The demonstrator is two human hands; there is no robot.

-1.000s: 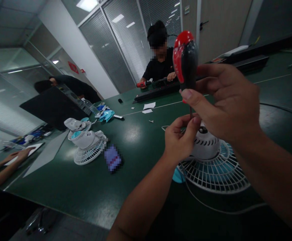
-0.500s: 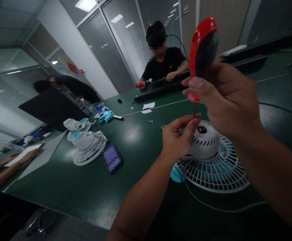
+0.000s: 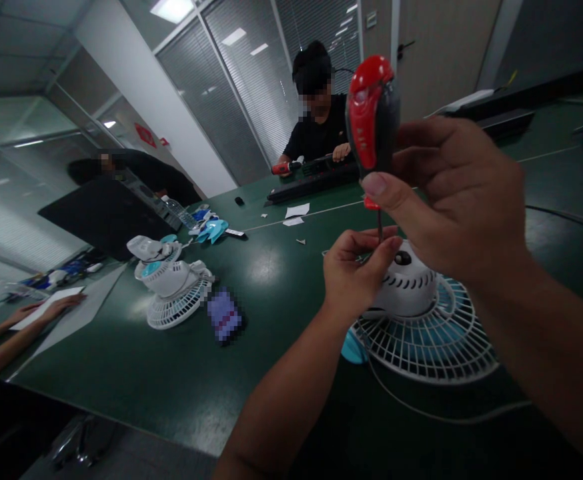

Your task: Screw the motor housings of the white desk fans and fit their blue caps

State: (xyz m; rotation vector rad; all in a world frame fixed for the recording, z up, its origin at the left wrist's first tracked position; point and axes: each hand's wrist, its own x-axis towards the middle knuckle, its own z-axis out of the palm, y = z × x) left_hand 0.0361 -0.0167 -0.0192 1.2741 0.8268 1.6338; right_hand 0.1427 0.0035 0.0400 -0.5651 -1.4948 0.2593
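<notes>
A red and black screwdriver (image 3: 364, 127) points downward, its handle gripped by the thumb and fingers of my right hand (image 3: 464, 193). My left hand (image 3: 354, 273) pinches around the screwdriver's thin shaft near the lower end, against the white motor housing. The tip is hidden by my fingers. Under both hands a white fan (image 3: 421, 347) lies with its cage down on the green table (image 3: 266, 320), light blue blades showing through the wires. Beside it sits a light blue part (image 3: 354, 348), and a white cord curves away in front.
More white fan parts (image 3: 176, 293) and a blurred purple item (image 3: 225, 315) stand left of centre. Light blue pieces (image 3: 212, 231) and a bottle (image 3: 179, 212) lie farther back. Across the table a person (image 3: 319, 127) holds a red tool. Another person's hands rest on paper at far left.
The screwdriver handle has turned and now stands more upright, farther left and slightly lower. My right hand's fingers have loosened and spread around it. My left hand has hardly moved.
</notes>
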